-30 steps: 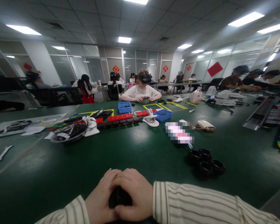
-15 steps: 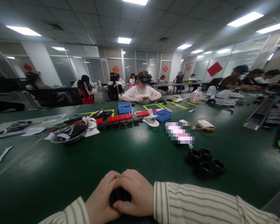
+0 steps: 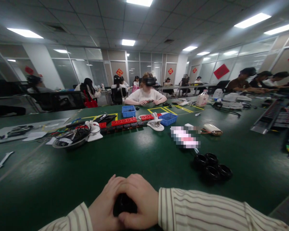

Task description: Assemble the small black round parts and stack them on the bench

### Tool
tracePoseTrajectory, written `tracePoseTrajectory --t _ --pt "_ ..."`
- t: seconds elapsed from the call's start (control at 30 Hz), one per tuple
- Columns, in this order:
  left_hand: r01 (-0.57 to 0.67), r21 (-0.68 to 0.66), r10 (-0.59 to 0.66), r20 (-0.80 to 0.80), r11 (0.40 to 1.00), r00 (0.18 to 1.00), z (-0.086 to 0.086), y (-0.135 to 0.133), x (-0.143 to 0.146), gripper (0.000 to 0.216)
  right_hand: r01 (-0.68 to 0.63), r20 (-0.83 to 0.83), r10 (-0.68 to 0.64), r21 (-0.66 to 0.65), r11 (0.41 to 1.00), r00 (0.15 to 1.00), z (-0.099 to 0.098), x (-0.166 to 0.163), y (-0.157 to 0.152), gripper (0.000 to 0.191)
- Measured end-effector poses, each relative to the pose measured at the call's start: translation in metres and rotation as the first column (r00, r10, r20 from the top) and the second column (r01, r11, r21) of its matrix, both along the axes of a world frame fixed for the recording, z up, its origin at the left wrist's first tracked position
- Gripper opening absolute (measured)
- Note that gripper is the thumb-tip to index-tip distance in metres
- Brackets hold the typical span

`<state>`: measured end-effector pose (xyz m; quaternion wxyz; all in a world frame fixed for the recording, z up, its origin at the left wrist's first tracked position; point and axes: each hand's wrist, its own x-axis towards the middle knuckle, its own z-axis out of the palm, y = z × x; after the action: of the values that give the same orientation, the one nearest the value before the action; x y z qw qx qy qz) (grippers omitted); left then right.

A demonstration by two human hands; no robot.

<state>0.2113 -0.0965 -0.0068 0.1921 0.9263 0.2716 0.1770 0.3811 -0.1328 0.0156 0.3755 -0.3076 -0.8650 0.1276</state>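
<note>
My left hand (image 3: 105, 202) and my right hand (image 3: 139, 200) meet at the bottom centre, fingers curled round a glossy black round part (image 3: 125, 203). Most of that part is covered by the fingers, so its full shape does not show. The left fingertips touch the right hand at the far side, while the right thumb lies across the near side. To the right, apart from both hands, several thick black rings (image 3: 212, 172) sit clustered on the green table (image 3: 144, 163).
Beyond the hands, red power strips (image 3: 124, 122), a white clip stand (image 3: 155, 123) and a blue tray (image 3: 168, 119) cross the table. A metal bowl of cables (image 3: 71, 142) is left of them, with a wrench (image 3: 4, 159) nearer. A co-worker (image 3: 145, 94) sits opposite.
Both hands stay in nearly the same place. The fingers shift slightly on the black part, and the right thumb has moved a little, showing more of it.
</note>
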Motion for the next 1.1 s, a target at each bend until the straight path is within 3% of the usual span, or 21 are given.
tracePoseTrajectory --t 0.13,0.33,0.53,0.63,0.77,0.9,1.1 --pt "-0.045 0.105 0.042 0.032 0.993 0.999 -0.004 -0.002 0.000 0.072 0.123 0.096 -0.121 -0.016 0.992 0.988 -0.003 -0.002 0.001 0.051" --pt "-0.079 0.091 0.075 0.045 0.993 0.996 -0.005 -0.006 0.002 0.055 0.163 0.215 -0.147 -0.058 0.985 0.966 -0.001 -0.003 0.001 0.047" --pt "-0.052 -0.098 0.053 0.010 0.994 0.999 0.014 -0.007 0.005 0.032 0.039 0.197 -0.029 -0.048 0.998 0.980 -0.002 -0.001 0.002 0.037" --pt "0.018 -0.111 -0.018 0.001 0.994 1.000 0.018 -0.006 0.006 0.037 -0.087 0.145 0.088 -0.015 0.996 0.985 -0.004 0.000 0.003 0.033" --pt "0.048 -0.048 -0.047 0.019 0.998 0.999 0.008 -0.003 0.002 0.052 -0.189 0.056 0.188 0.023 0.982 0.981 -0.004 0.000 0.002 0.036" --pt "0.019 -0.004 -0.019 0.045 1.000 0.999 -0.002 -0.001 -0.002 0.063 -0.082 0.022 0.081 0.025 0.996 0.996 -0.002 -0.001 0.001 0.038" --pt "-0.047 0.093 0.044 0.037 0.995 0.998 -0.001 -0.005 0.001 0.071 0.146 0.096 -0.143 -0.029 0.989 0.985 -0.003 -0.002 0.000 0.051"
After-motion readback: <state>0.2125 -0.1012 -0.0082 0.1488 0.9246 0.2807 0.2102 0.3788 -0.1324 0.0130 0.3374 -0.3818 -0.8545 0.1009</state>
